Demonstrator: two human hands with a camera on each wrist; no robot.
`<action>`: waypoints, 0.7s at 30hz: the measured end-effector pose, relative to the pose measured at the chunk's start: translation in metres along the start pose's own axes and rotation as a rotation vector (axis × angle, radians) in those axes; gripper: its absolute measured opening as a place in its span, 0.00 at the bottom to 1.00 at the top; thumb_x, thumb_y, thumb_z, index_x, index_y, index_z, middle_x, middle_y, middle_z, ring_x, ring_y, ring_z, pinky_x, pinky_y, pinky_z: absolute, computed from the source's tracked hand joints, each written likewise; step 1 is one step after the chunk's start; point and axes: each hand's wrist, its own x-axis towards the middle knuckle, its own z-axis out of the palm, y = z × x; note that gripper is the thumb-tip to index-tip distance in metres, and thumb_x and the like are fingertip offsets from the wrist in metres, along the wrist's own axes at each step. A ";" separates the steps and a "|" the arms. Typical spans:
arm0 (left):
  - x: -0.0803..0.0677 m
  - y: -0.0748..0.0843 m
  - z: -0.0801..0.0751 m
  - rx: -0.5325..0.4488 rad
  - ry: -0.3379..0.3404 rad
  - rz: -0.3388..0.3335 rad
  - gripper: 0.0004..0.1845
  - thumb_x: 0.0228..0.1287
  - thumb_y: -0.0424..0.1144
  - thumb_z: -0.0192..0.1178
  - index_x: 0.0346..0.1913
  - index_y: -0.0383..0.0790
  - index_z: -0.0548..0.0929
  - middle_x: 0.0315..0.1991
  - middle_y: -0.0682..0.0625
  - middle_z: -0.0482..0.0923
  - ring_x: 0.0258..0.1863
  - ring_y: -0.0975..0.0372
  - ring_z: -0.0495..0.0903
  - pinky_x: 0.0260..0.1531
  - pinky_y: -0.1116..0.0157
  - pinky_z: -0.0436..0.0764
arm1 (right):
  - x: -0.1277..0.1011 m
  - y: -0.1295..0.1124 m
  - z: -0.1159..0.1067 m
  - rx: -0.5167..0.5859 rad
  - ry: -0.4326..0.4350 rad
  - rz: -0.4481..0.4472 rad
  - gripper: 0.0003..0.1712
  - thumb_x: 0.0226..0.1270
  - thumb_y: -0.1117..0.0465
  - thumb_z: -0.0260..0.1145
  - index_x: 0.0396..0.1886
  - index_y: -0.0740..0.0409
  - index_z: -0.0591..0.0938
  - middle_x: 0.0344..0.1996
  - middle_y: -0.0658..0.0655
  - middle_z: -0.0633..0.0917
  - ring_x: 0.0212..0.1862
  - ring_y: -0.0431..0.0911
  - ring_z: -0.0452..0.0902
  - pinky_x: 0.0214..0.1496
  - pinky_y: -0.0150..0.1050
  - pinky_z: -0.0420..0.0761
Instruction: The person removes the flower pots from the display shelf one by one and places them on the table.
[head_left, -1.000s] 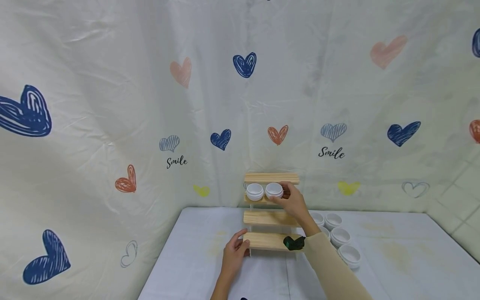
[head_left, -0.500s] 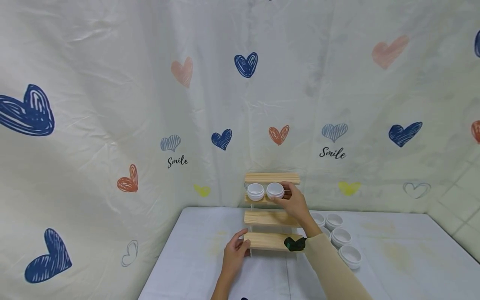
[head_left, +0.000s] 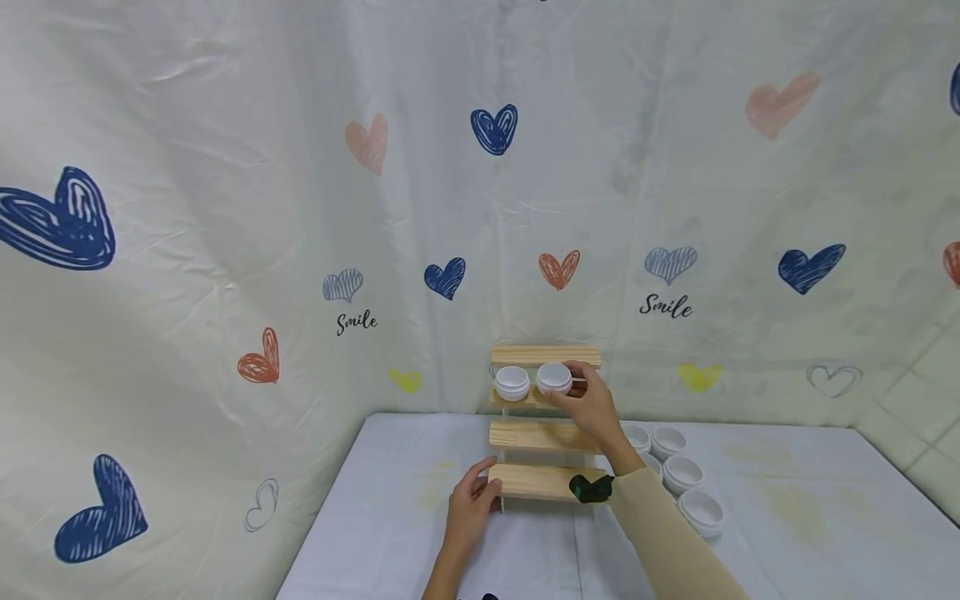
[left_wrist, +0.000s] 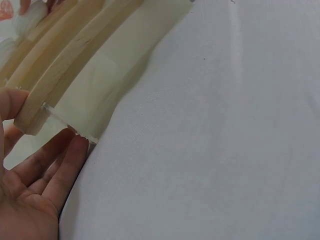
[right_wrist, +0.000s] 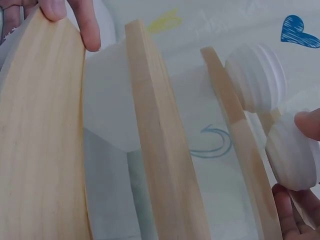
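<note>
A tiered wooden display stand (head_left: 536, 482) with clear legs stands on the table. My left hand (head_left: 470, 506) holds the left end of its lowest board; in the left wrist view that hand's lower fingers (left_wrist: 67, 167) touch a clear leg. On the second tier from the top, my right hand (head_left: 591, 410) grips a small white ridged bowl (head_left: 553, 377) between thumb and fingers. To its left a matching bowl (head_left: 512, 383) sits upright on the same board, a narrow gap between them. In the right wrist view, the gripped bowl (right_wrist: 294, 155) is partly hidden by the hand.
Several more white bowls (head_left: 701, 510) stand on the table right of the stand, some partly hidden behind the right forearm. A white cloth (head_left: 390, 533) covers the table. A heart-printed curtain (head_left: 600, 167) hangs right behind the stand.
The gripped bowl has shifted slightly right and up, widening the gap to the left bowl a little. My left hand stays on the lowest board; the head view has drifted slightly.
</note>
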 end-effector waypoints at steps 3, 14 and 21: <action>0.001 0.000 0.000 0.002 -0.001 0.009 0.22 0.72 0.39 0.63 0.67 0.45 0.79 0.45 0.43 0.87 0.40 0.64 0.87 0.39 0.67 0.88 | -0.003 -0.002 -0.002 0.023 0.006 -0.001 0.41 0.63 0.55 0.76 0.73 0.55 0.69 0.62 0.63 0.77 0.61 0.56 0.78 0.55 0.29 0.81; 0.000 -0.002 0.001 0.004 0.007 0.005 0.22 0.72 0.38 0.63 0.67 0.45 0.79 0.45 0.42 0.87 0.40 0.62 0.87 0.39 0.64 0.89 | -0.025 -0.022 -0.012 0.080 0.018 -0.049 0.38 0.63 0.61 0.76 0.70 0.61 0.71 0.60 0.64 0.76 0.57 0.55 0.77 0.50 0.24 0.77; -0.002 0.001 0.000 0.011 0.003 0.000 0.23 0.71 0.39 0.63 0.67 0.45 0.79 0.45 0.43 0.87 0.40 0.64 0.87 0.39 0.66 0.88 | -0.025 -0.006 -0.011 0.115 0.023 -0.070 0.38 0.60 0.57 0.79 0.68 0.52 0.73 0.61 0.58 0.78 0.57 0.49 0.76 0.53 0.26 0.79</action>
